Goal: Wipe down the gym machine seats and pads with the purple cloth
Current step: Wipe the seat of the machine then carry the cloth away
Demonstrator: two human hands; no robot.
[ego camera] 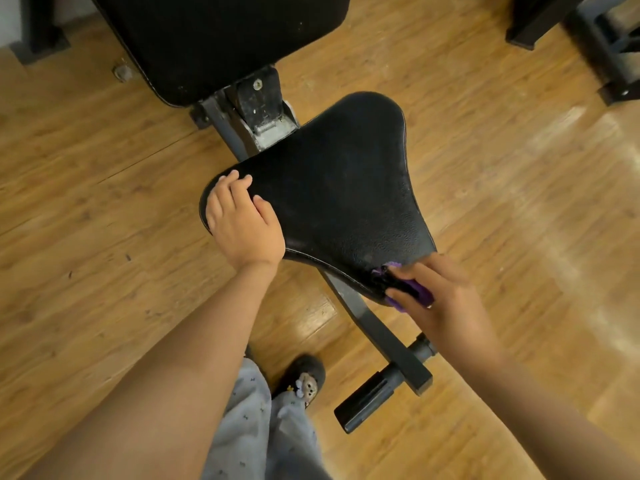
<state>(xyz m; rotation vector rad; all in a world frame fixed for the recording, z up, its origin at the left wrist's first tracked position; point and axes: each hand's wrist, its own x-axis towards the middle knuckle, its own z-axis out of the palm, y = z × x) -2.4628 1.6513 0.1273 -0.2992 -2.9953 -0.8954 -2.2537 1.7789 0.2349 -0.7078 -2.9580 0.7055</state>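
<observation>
Head view: black bench seat (346,188) sat centre frame on its dark steel frame (381,337), with the black back pad (225,39) beyond it at the top.

Left hand (242,223) lay on the seat's near-left corner, fingers relaxed and spread on the vinyl, holding nothing. Likely bracing the seat so it didn't rock under the wipe.

Right hand (446,299) was closed around the bunched purple cloth (412,292), pressing it to the seat's near-right corner, right at the edge seam. Only a little purple showed between the fingers. Bunching gives a firm pad for edge work.

Judgement: seat wipe was in progress at the corner. The centre of the seat looked dull and scuffed, and I couldn't tell wiped from unwiped. The back pad looked dusty and was probably not done yet.

Slippered foot (304,379) stood on the wood floor (104,168) just beside the frame, and a black foot bar (363,407) stuck out near it.
</observation>
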